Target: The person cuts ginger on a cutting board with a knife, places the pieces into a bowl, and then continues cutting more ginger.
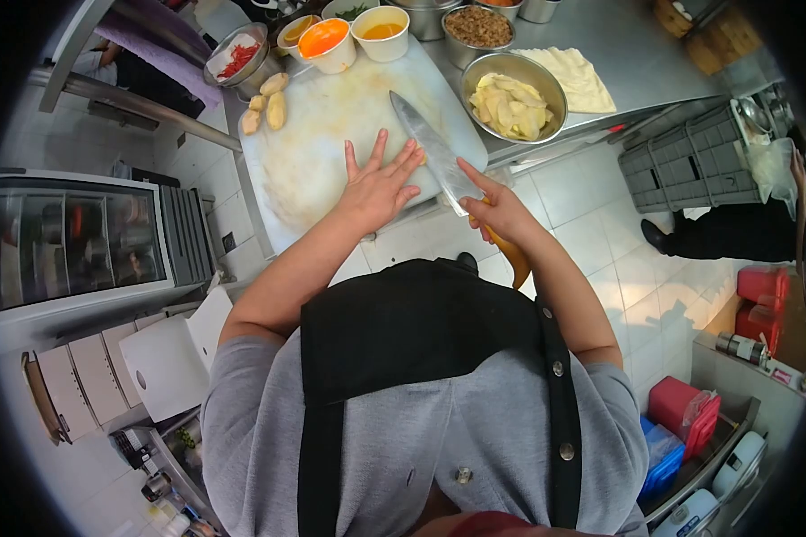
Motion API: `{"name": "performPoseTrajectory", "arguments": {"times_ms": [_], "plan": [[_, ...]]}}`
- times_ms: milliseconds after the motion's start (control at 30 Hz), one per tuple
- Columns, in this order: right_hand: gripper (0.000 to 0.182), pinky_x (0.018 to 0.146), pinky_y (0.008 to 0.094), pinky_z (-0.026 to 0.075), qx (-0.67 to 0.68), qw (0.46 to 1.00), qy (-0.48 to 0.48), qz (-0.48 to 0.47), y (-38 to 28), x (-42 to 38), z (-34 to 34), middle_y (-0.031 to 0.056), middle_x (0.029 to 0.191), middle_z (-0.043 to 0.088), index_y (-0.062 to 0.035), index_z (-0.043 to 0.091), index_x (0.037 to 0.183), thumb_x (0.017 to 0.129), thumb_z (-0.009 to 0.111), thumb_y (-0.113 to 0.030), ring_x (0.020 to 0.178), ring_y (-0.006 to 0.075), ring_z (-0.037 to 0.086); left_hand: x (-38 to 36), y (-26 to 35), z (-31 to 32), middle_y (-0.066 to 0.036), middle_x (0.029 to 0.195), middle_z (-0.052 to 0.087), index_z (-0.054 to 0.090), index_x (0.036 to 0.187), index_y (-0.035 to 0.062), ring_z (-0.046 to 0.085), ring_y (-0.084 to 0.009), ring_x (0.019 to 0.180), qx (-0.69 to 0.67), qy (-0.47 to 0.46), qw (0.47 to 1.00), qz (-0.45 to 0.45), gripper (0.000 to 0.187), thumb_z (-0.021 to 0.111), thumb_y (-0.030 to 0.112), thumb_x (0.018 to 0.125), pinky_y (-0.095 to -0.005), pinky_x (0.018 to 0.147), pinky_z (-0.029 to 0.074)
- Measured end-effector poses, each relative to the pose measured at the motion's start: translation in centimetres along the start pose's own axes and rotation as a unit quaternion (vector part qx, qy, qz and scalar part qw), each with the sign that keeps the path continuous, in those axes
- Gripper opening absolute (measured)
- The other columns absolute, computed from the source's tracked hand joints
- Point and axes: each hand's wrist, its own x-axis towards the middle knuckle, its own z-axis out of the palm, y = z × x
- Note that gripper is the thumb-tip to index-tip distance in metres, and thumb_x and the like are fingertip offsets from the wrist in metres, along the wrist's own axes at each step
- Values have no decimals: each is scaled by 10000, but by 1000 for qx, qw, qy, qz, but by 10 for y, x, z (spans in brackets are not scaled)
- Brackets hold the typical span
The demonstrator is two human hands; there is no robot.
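Note:
My right hand (509, 213) grips a large chef's knife (434, 148) by its yellow-brown handle, the index finger along the top near the blade. The blade points away over the white cutting board (331, 107). My left hand (378, 186) lies flat on the board with fingers spread, its fingertips close to the blade. A small yellowish bit shows at those fingertips; I cannot make out what it is. Several peeled, pale-yellow pieces, like ginger (276, 109), lie on the board's far left. Right of the board stands a steel bowl (560, 100) of pale slices (509, 106).
Behind the board stand white tubs of orange (324, 40) and yellow liquid (383, 32), a bowl of red strips (237, 59) and a pot of brown crumbs (478, 27). A cream cloth (573, 80) lies beside the bowl. Another person (734, 242) stands at right near a grey crate (685, 157).

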Motion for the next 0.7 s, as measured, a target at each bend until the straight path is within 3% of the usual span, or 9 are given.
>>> {"name": "performPoseTrajectory", "arguments": {"times_ms": [700], "plan": [[651,445,271,439,-21,999,-10,31,1,-13,15,31,637,491,-282,294,1476,893,561,-168,476,101,459,-4,-3,7,49,1552,212,267,1480,233,64,-321,1445,-12,39,999,7,616,478,417,931,-718,1039,-10]]}}
